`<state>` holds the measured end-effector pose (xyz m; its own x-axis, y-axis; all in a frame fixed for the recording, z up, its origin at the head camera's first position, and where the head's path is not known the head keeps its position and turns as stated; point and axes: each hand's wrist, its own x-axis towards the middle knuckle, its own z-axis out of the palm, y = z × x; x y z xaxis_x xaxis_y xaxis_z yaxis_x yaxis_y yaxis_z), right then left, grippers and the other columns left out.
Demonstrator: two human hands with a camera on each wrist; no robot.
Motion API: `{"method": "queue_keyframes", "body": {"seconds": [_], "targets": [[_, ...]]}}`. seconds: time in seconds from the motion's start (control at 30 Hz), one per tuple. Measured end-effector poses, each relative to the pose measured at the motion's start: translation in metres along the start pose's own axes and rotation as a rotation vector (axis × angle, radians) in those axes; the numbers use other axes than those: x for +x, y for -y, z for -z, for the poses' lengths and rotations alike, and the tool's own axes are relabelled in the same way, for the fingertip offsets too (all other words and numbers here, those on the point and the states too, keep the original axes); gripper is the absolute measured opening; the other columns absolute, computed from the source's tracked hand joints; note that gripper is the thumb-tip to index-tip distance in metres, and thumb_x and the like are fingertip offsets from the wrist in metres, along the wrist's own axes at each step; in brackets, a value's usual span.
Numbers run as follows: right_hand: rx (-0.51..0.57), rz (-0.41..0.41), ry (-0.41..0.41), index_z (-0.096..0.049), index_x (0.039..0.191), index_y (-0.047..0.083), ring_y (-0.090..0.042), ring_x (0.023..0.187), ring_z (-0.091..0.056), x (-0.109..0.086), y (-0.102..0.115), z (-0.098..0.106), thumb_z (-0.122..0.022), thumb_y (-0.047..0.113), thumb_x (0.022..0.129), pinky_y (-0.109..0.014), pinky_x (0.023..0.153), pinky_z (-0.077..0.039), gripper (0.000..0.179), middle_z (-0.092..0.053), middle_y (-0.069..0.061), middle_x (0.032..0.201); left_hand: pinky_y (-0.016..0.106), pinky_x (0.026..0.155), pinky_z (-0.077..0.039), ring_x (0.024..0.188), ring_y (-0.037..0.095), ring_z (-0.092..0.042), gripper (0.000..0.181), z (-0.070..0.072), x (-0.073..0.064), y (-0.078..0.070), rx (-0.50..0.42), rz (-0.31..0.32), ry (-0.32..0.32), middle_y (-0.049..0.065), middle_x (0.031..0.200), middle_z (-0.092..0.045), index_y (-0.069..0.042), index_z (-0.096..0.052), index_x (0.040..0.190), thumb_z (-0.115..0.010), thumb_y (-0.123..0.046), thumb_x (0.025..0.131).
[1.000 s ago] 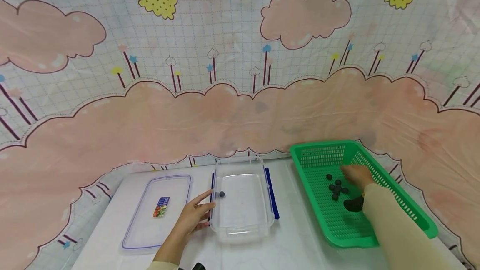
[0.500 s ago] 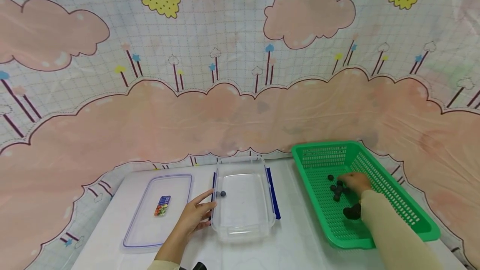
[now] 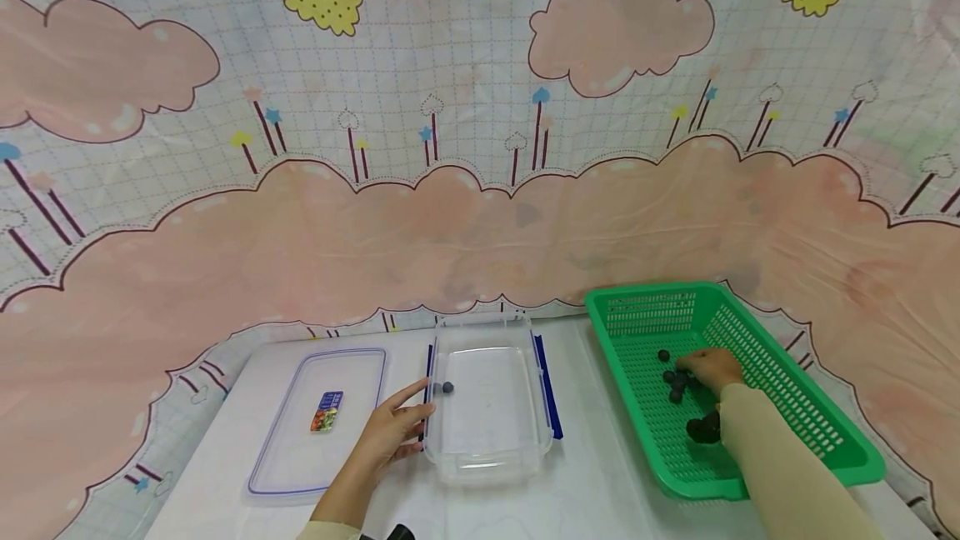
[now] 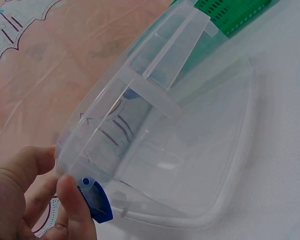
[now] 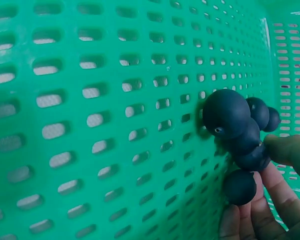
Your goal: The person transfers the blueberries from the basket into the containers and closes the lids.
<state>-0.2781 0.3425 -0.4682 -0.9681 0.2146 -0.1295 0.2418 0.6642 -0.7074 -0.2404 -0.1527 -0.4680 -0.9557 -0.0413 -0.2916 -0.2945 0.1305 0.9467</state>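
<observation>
My right hand (image 3: 716,369) reaches into the green basket (image 3: 645,432). In the right wrist view its thumb (image 5: 290,150) and fingertips are on a dark blue ball (image 5: 252,159) in a cluster of several small round balls, pinching it. A larger-looking ball (image 5: 227,114) sits closest to the camera. My left hand (image 3: 390,432) touches the left rim of a clear plastic box (image 3: 491,461), fingers spread, near a blue side latch (image 4: 96,200). One dark ball (image 3: 447,387) lies inside the box, by its left wall.
A clear lid (image 3: 318,482) with a bluish edge and a colourful label (image 3: 327,412) lies flat to the left of the box. A dark lump (image 3: 703,427) shows under the right wrist. A printed cloth (image 3: 480,240) hangs behind the white table (image 3: 592,440).
My right hand has come down and to the left, from beside the cluster onto the balls, which have shifted slightly. The left hand stays at the box.
</observation>
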Motion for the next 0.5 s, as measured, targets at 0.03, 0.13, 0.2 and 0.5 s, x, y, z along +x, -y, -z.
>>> {"method": "queue_keyframes", "body": {"seconds": [0.03, 0.13, 0.2, 0.5], "targets": [[0.001, 0.000, 0.000, -0.066, 0.112, -0.010, -0.048, 0.107, -0.053, 0.0004, -0.0003, 0.0000, -0.060, 0.027, 0.091, -0.054, 0.083, -0.049, 0.043, -0.055, -0.035, 0.122, 0.026, 0.060, -0.055, 0.079, 0.016, -0.056, 0.051, 0.0000, 0.0000, 0.0003, 0.000, 0.000, -0.001, 0.008, 0.100, -0.057, -0.018, -0.057, 0.140, -0.070, -0.024, 0.091], [0.007, -0.002, 0.002, -0.067, 0.112, -0.009, -0.049, 0.106, -0.053, 0.0031, -0.0033, -0.0003, -0.062, 0.029, 0.088, -0.055, 0.083, -0.049, 0.046, -0.055, -0.035, 0.122, 0.026, 0.060, -0.055, 0.078, 0.016, -0.056, 0.051, -0.0001, -0.0002, 0.0009, -0.002, -0.001, -0.002, 0.007, 0.098, -0.057, -0.018, -0.057, 0.140, -0.069, -0.023, 0.091], [0.013, -0.007, 0.004, -0.068, 0.112, -0.008, -0.049, 0.106, -0.052, 0.0051, -0.0061, -0.0009, -0.064, 0.031, 0.085, -0.054, 0.082, -0.049, 0.048, -0.055, -0.035, 0.122, 0.026, 0.059, -0.055, 0.077, 0.016, -0.056, 0.050, -0.0002, -0.0002, 0.0013, -0.005, -0.003, -0.004, 0.007, 0.097, -0.058, -0.018, -0.057, 0.139, -0.069, -0.022, 0.091], [0.010, -0.012, 0.004, -0.066, 0.114, -0.010, -0.049, 0.106, -0.053, 0.0024, -0.0028, -0.0006, -0.061, 0.028, 0.088, -0.053, 0.081, -0.050, 0.046, -0.055, -0.036, 0.122, 0.027, 0.059, -0.056, 0.076, 0.016, -0.056, 0.051, 0.0000, 0.0008, 0.0029, 0.006, -0.026, 0.000, 0.008, 0.098, -0.057, -0.018, -0.055, 0.141, -0.068, -0.021, 0.092]]}}
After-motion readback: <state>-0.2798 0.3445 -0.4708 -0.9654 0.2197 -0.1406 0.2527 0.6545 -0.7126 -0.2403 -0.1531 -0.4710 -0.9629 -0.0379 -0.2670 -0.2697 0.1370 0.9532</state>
